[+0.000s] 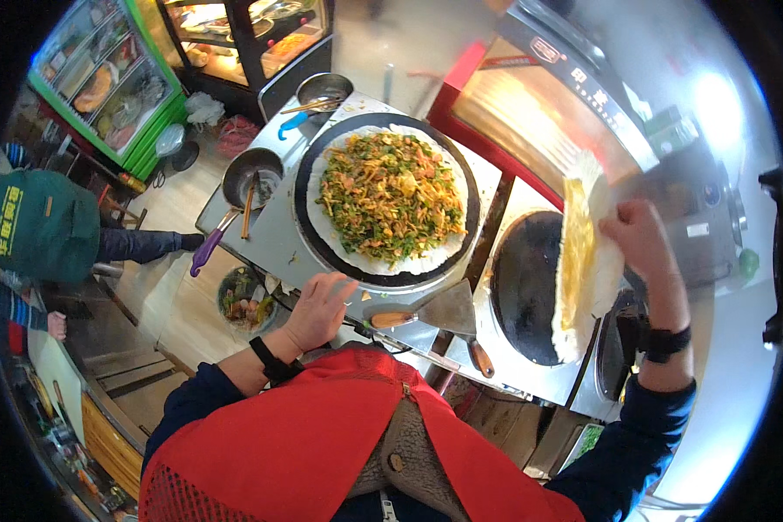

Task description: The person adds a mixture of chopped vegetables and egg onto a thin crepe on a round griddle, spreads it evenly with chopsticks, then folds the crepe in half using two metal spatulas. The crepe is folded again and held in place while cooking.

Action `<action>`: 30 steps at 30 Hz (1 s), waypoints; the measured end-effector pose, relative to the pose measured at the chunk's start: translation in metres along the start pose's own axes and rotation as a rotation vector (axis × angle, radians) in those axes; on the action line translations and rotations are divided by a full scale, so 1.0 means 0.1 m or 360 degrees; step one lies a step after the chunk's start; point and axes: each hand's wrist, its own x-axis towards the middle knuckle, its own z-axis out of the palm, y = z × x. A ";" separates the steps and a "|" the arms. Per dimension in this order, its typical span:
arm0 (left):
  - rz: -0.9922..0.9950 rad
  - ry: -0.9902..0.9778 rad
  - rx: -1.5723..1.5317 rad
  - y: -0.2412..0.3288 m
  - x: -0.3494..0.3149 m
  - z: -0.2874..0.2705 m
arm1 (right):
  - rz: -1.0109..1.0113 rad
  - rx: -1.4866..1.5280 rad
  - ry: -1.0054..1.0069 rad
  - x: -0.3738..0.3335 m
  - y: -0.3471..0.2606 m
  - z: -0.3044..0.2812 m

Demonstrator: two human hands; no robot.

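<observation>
My right hand (645, 242) pinches the edge of a thin flatbread (576, 270) with a yellow egg coating. The flatbread hangs almost upright over the right side of a dark round griddle (524, 287). My left hand (320, 311) holds nothing, fingers apart, by the front left edge of a second round griddle (300, 196). On that griddle lies a pale pancake (344, 250), heaped with a chopped filling (396, 196) of greens and yellow and pinkish bits. In front of it rests a broad metal scraper (448, 309) with a wooden handle.
A pan (250, 178) with a purple handle and a smaller pot (324, 89) stand left of the griddle. A red-framed glass case (531, 113) is behind. At left, a person in a green apron (43, 224) is near a green-framed fridge (104, 87). A bowl (245, 297) sits lower down.
</observation>
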 end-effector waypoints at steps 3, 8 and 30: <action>-0.0075 0.0040 -0.0001 -0.13 -0.05 -0.08 | -0.0152 0.0587 -0.0137 0.09 -0.47 -0.30; -0.0258 0.0121 -0.0030 -0.30 -0.21 -0.18 | -0.0296 0.1805 -0.0243 0.47 -0.45 0.16; 0.0676 -0.0601 -0.0209 0.09 0.30 0.44 | 0.0001 -0.0048 -0.0238 -1.59 0.80 2.75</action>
